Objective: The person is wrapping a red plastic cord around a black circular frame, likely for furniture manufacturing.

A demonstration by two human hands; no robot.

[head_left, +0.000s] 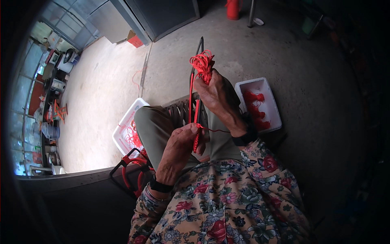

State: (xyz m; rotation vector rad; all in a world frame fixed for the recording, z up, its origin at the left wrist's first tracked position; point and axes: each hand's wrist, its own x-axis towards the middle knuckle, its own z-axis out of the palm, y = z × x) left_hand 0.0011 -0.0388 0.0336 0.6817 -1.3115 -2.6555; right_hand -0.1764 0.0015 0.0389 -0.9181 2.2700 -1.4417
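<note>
My right hand (217, 94) is closed around a looped bundle of red cord (202, 62), its loops fanning out above the fist. Lower and to the left, my left hand (180, 142) pinches a narrow dark frame (202, 45) where red cord is woven in tight knots. A braided red stretch (196, 143) shows below those fingers, and plain red strands run up along the frame. One thin strand crosses from the left fingertips toward the right wrist. My fingers hide part of the knotting. Both hands are above my lap.
A white tub of tangled red cord (118, 136) stands left of my knees. To the right, a white box (273, 99) contains more red cord. Black-and-red looped frames (139, 171) lie by my left forearm. A red container (232, 10) and a pole (252, 14) stand farther off.
</note>
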